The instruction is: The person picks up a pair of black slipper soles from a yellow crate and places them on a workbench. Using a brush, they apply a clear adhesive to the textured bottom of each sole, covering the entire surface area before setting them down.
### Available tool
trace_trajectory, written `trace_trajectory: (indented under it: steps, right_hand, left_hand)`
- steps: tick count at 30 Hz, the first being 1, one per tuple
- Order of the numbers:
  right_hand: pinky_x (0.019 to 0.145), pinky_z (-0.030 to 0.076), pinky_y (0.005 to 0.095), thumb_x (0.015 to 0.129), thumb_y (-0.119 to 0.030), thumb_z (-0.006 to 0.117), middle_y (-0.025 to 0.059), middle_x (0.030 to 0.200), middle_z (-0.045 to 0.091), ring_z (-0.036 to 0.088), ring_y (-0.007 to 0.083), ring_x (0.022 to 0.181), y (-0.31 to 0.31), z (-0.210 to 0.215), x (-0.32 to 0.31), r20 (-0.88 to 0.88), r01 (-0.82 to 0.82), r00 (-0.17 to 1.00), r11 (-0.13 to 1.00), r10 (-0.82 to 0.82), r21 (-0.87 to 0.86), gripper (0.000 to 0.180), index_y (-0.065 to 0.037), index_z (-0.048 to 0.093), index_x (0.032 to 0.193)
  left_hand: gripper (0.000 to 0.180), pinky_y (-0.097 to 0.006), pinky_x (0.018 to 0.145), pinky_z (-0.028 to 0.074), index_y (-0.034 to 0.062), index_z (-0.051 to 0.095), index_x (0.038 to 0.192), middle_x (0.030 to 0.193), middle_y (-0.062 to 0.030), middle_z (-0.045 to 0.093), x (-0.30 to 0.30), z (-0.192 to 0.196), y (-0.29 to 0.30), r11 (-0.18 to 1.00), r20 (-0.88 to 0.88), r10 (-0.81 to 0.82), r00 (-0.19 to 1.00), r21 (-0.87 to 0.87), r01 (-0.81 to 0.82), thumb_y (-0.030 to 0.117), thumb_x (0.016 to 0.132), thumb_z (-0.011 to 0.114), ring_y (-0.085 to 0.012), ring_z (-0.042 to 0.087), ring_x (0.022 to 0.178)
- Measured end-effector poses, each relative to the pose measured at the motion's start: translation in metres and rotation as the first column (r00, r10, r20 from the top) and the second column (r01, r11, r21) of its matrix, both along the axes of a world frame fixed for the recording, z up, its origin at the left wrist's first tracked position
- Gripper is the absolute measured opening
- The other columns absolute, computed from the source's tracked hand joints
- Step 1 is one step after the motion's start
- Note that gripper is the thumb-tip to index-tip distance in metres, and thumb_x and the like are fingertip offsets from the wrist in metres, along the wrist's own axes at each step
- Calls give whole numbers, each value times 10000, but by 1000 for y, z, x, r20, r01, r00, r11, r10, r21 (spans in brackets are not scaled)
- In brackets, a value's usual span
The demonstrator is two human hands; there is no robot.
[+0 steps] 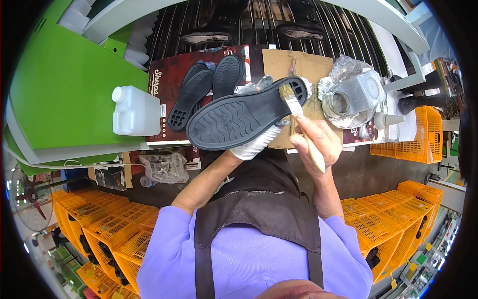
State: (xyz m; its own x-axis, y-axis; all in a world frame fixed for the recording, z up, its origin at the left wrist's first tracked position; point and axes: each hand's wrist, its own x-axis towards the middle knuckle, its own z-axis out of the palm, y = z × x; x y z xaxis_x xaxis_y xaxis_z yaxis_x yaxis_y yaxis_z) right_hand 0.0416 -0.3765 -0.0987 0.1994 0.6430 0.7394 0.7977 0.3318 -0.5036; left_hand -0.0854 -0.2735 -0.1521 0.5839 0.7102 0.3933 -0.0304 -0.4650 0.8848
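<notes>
A black shoe sole [234, 119], its wavy tread turned up, lies slanted across my left hand [256, 143] in a white glove. That hand grips it from underneath; most of its fingers are hidden behind the sole. My right hand [322, 144], bare, is closed round the pale handle of a flat paintbrush [294, 103]. The brush's bristles are at the narrow heel end, beside the grid-patterned recess; whether they press on the rubber I cannot tell. Several more black soles, including one sole [228, 74] and another sole [191, 97], lie on the bench behind.
A tilted clear plastic jar [362, 92] sits in crumpled film at right, beside a white nozzle [388, 120]. At left stands a white jug [137, 112]. Black boots [219, 25] rest on the far metal rods. Orange crates [117, 224] flank me on both sides.
</notes>
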Motion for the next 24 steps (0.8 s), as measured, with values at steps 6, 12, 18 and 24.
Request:
trace_trajectory:
  steps: [6,12,18,24]
  right_hand:
    - [498,448,258,794,-308,708,113,661,614,580,188,560,4,-7,-7,2,6,1000,1000,-6,4,408,43,645,991]
    - [483,448,259,818,-374,673,114,641,613,584,188,536,9,-12,-17,-23,12,1000,1000,-11,24,452,52,643,964]
    - [482,455,256,820,-399,661,117,642,620,594,186,538,11,-16,-26,-78,21,997,1000,-19,20,483,69,642,941]
    - [471,451,252,826,-415,646,106,636,618,589,175,525,12,-19,-32,-86,0,996,999,3,32,491,59,644,957]
  left_hand:
    - [576,-350,971,384,42,426,1281,1251,-95,509,-3,-8,-3,999,10,-24,1000,-48,24,152,790,708,-210,499,1120]
    - [619,-346,984,375,35,395,1301,1267,-102,492,0,-21,-4,981,99,-65,993,-175,82,154,783,713,-206,488,1136]
    - [662,-342,998,366,28,363,1321,1283,-110,475,5,-39,0,928,215,-119,969,-324,185,156,777,718,-202,476,1151]
    - [705,-338,1012,357,21,332,1341,1300,-117,458,3,-45,0,890,263,-135,955,-391,233,159,770,723,-198,465,1166]
